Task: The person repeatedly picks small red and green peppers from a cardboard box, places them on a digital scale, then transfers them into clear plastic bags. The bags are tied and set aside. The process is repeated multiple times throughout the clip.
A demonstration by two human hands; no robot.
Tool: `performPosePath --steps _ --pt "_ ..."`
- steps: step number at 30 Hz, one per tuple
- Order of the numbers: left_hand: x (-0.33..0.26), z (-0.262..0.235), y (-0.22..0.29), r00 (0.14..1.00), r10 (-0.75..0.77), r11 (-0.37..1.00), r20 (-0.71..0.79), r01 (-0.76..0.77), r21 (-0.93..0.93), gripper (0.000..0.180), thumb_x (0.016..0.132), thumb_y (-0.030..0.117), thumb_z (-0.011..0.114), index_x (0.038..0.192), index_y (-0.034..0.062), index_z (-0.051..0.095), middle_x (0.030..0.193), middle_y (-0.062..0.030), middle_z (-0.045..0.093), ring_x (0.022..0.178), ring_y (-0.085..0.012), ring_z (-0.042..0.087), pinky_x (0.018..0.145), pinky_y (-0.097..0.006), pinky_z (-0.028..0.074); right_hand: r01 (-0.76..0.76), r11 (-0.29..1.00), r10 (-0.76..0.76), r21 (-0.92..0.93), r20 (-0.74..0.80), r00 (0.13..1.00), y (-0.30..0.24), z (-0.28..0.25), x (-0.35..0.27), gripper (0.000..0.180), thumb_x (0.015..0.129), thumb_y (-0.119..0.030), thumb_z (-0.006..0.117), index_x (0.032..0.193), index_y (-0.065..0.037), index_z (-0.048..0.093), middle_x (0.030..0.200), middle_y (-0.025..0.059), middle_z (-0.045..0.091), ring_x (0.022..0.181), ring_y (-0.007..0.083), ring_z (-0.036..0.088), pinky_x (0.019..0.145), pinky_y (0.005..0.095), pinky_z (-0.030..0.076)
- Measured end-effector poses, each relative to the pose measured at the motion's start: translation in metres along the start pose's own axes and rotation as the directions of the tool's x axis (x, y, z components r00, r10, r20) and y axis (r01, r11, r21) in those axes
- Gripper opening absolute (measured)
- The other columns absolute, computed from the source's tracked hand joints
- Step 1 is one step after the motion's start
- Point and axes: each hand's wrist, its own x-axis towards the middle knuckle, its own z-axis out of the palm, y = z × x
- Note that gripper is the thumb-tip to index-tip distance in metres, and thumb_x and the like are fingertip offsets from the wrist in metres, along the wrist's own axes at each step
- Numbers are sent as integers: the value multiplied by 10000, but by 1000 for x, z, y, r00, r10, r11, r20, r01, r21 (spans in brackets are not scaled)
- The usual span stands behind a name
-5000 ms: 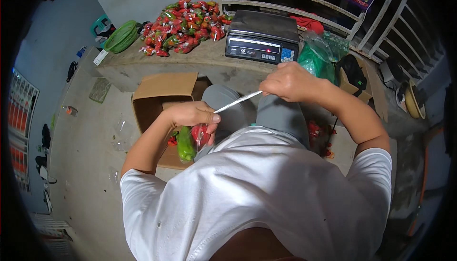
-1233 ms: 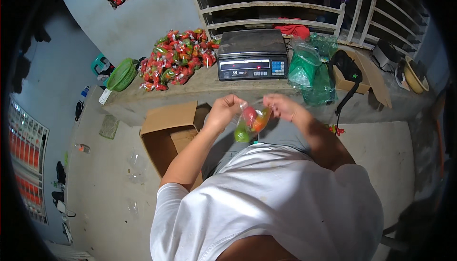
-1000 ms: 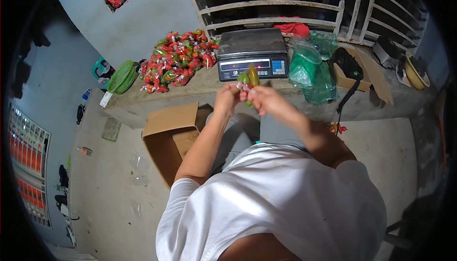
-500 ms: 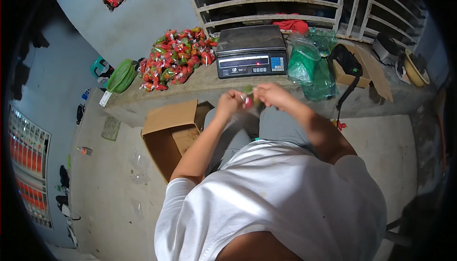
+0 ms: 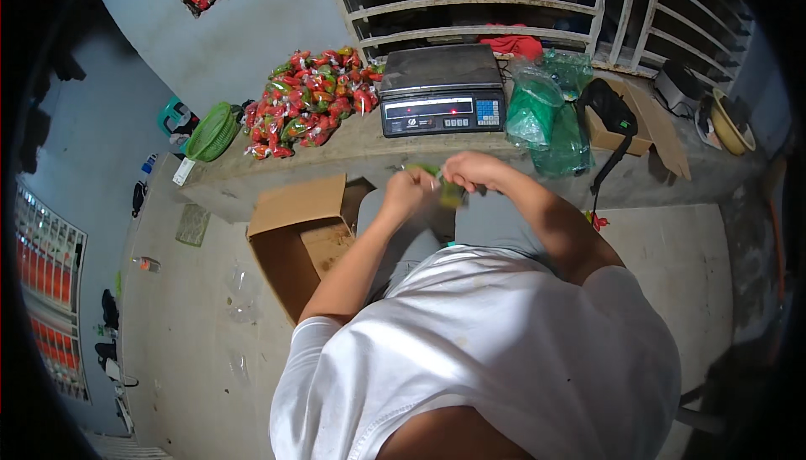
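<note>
Together, the left hand [image 5: 409, 191] and right hand [image 5: 470, 170] pinch a small clear plastic bag of green and red produce [image 5: 449, 193], each grip closed on it, just in front of the concrete counter [image 5: 353, 151]. Blurred and half hidden by fingers, the bag shows mostly green, below the grey digital scale [image 5: 441, 91].

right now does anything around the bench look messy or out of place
Mostly tidy. On the floor left of the open cardboard box lie crumpled clear plastic scraps and a small bottle on its side. Both hands, left hand and right hand, hold a small bag.
</note>
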Motion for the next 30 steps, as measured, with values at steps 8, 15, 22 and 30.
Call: performPosePath --steps 8,15,22,30 --pt "13 11 67 968 252 438 -13 -126 -890 134 793 139 607 809 19 550 786 -109 601 701 -183 590 620 -287 507 551 571 -392 609 -389 834 -41 75 -29 247 907 -274 424 804 -64 507 594 7 475 476 100 473 444 222 388" --pt "-20 0 64 814 539 783 216 -389 -485 49 653 5 658 670 41 628 840 -79 616 942 -215 547 794 -321 432 403 811 -447 424 4 895 -29 35 -50 245 814 -297 543 700 -83 510 541 -32 420 405 67 388 386 210 313" --pt "5 26 29 940 337 895 55 -338 292 53 720 17 634 771 25 620 758 -43 610 708 -128 566 660 -241 447 43 997 -41 59 -24 999 -5 -6 -34 240 823 -220 452 654 -58 503 509 18 432 374 110 400 373 269 330" --pt "12 71 -1 999 -4 931 39 19 -365 66 789 -9 547 837 3 591 751 -55 604 638 -112 560 577 -230 466 213 731 -590 -648 -444 674 12 20 -76 159 767 -152 613 784 -11 540 698 127 591 610 199 595 544 315 449"
